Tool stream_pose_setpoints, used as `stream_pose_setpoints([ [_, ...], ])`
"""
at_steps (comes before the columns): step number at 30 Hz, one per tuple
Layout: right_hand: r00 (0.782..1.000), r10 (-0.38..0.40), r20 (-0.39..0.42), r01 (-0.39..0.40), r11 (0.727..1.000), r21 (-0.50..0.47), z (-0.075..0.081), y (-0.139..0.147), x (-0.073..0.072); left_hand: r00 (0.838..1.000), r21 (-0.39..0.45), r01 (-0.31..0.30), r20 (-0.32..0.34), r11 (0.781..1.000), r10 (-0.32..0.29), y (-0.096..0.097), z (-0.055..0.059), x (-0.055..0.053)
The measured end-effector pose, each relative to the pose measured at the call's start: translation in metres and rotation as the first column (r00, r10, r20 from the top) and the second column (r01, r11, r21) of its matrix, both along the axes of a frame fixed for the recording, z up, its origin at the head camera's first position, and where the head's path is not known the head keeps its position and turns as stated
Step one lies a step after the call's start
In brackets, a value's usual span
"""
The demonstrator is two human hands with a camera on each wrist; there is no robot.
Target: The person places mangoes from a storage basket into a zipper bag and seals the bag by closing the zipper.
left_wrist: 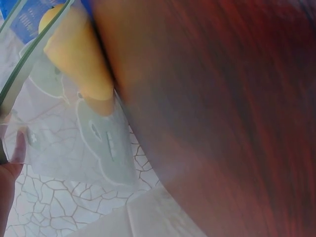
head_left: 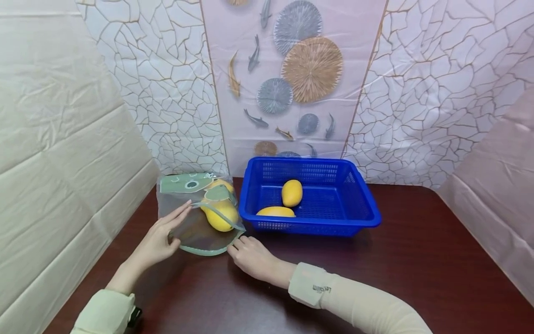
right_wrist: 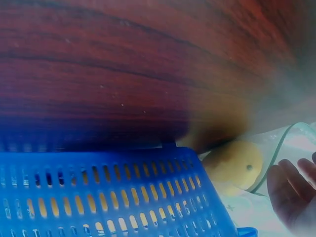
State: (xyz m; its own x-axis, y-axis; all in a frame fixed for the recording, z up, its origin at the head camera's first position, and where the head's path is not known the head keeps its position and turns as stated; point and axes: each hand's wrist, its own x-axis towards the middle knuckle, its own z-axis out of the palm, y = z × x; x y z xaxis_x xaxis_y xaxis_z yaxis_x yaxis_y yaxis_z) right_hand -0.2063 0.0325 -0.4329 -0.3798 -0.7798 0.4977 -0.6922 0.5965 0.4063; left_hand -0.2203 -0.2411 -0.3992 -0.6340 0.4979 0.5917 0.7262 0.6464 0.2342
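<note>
A see-through bag (head_left: pixel 187 236) with green trim and a green printed pattern lies on the table, its mouth parted toward me. Inside it are yellow mangoes (head_left: pixel 221 217), one near the mouth and another partly hidden behind the print. My left hand (head_left: pixel 160 239) touches the upper rim of the mouth with straight fingers, the thumb held apart. At the mouth's right corner, my right hand (head_left: pixel 254 257) pinches the trim with curled fingers. In the left wrist view a mango (left_wrist: pixel 79 54) shows beside the clear film. The right wrist view has a mango (right_wrist: pixel 232 165) near the right fingers (right_wrist: pixel 286 190).
A blue perforated basket (head_left: pixel 308 224) stands right of the bag, close to it. Two mangoes lie in it, one upright-looking mango (head_left: pixel 292 193) and one mango (head_left: pixel 275 212) by the front wall. Patterned cloth (head_left: pixel 167 93) hangs behind the dark wooden table (head_left: pixel 417 260).
</note>
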Motion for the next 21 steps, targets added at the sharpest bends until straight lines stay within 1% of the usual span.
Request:
stream_pose_setpoints([
  [4,0.999,0.002,0.043,-0.001,0.999,-0.036,-0.001,0.010,0.004,1.000,-0.002,0.000,0.004,1.000,0.000,0.000,-0.001,0.001],
  [7,0.996,0.002,0.086,0.004,0.998,-0.070,-0.002,0.018,0.005,1.000,0.001,-0.010,-0.007,1.000,0.010,-0.001,0.000,0.002],
  [11,0.992,0.026,0.124,-0.012,0.994,-0.109,0.001,0.028,0.005,0.999,0.002,-0.016,-0.030,1.000,0.016,-0.003,-0.002,0.002],
  [14,0.990,0.054,0.130,-0.038,0.991,-0.128,0.006,0.037,0.004,0.999,-0.009,-0.019,-0.041,1.000,0.018,-0.004,-0.003,0.001],
  [18,0.989,0.102,0.103,-0.088,0.987,-0.135,0.016,0.047,0.003,1.000,-0.001,-0.007,-0.026,1.000,0.007,-0.004,-0.004,0.000],
  [21,0.988,0.120,0.092,-0.107,0.985,-0.137,0.024,0.052,0.002,1.000,0.008,-0.007,-0.015,1.000,0.008,-0.004,-0.004,0.000],
])
